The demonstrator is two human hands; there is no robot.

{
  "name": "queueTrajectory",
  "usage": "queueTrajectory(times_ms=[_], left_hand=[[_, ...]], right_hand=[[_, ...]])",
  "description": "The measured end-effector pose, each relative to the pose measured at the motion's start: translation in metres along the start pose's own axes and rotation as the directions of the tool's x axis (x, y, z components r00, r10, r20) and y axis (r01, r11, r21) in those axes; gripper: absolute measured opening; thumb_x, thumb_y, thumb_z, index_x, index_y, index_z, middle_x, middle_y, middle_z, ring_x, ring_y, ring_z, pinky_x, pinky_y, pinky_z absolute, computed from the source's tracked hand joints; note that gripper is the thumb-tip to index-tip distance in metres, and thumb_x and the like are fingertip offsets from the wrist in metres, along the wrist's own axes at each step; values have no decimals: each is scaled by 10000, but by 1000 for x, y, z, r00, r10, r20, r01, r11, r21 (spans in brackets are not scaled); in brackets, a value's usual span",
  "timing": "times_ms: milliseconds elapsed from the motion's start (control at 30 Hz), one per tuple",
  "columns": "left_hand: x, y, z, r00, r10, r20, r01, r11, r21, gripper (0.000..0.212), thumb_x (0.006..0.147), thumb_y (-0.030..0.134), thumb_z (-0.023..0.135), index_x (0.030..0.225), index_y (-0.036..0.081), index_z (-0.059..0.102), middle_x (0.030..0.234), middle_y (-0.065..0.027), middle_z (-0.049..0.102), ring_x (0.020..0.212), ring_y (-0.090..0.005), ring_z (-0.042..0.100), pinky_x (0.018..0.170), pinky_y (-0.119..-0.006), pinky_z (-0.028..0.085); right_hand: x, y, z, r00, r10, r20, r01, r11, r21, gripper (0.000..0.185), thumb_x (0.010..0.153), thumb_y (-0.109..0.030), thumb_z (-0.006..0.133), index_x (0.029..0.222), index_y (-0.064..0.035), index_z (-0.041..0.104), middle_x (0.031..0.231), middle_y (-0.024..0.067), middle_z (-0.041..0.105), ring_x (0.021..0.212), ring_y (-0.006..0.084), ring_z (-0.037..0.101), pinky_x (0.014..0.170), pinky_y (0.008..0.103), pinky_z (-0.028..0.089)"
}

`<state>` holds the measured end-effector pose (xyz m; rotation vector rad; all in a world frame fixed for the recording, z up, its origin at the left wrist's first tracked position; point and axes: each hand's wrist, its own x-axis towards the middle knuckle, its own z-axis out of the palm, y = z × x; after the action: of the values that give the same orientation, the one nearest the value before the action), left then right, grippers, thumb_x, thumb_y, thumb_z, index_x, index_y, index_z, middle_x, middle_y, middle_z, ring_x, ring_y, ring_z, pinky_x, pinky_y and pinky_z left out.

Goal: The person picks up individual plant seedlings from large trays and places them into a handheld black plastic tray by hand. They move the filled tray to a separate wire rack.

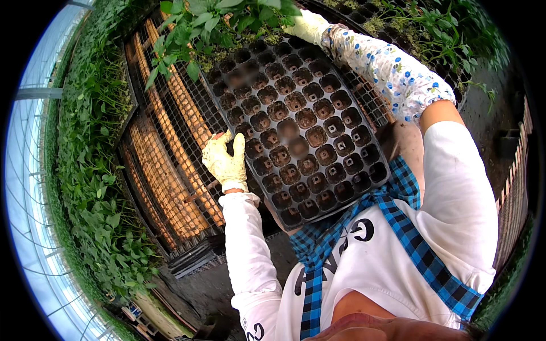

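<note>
A black plastic plug tray [294,128] lies at a slant before me, its near end against my apron. Many of its cells show only soil remnants. Beside its left rim is my left hand [225,164] in a pale yellow glove, thumb apart from the fingers and nothing seen between them. My right hand [309,27], also gloved, reaches to the tray's far end. Its fingertips are hidden by leafy seedlings [222,21], so I cannot tell whether it grips them. Pale root plugs [215,57] show under these seedlings, over the far-left cells.
A mesh-topped bench [170,170] with yellowish slats runs along the left and under the tray. Dense green seedlings [94,183] line the far left. More seedlings [443,38] lie on trays at the upper right. Several stacked black trays [200,255] show at the bench's near end.
</note>
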<state>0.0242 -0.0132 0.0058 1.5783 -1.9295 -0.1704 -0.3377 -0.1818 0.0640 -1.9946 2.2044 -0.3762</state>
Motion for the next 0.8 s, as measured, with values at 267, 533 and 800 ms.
queueTrajectory(times_ms=[267, 533, 800], left_hand=[[-1, -3, 3, 999, 25, -20, -25, 1000, 8, 453, 856, 502, 700, 975, 66, 733, 1060, -124, 691, 1080, -322, 607, 974, -455, 412], [-1, -2, 3, 995, 87, -55, -85, 995, 53, 417, 869, 455, 708, 963, 50, 726, 1009, -132, 691, 1002, -325, 624, 914, -446, 448], [0, 1, 1, 997, 57, -42, -57, 998, 12, 446, 856, 504, 697, 975, 77, 743, 1028, -122, 692, 1053, -325, 617, 958, -462, 416]], right_hand=[[-45, -9, -1, 952, -247, -183, 279, 944, 178, 329, 959, -356, 591, 1164, -114, 681, 1095, 125, 673, 1047, 301, 648, 901, 408, 509], [-15, -36, 20, 991, -63, -122, 92, 964, 250, 329, 915, -371, 662, 1098, -102, 711, 1039, 145, 709, 1010, 331, 667, 884, 413, 520], [-21, -37, 23, 980, -50, -194, 84, 982, 172, 360, 914, -418, 621, 1039, -94, 717, 931, 167, 712, 916, 343, 687, 805, 445, 540]])
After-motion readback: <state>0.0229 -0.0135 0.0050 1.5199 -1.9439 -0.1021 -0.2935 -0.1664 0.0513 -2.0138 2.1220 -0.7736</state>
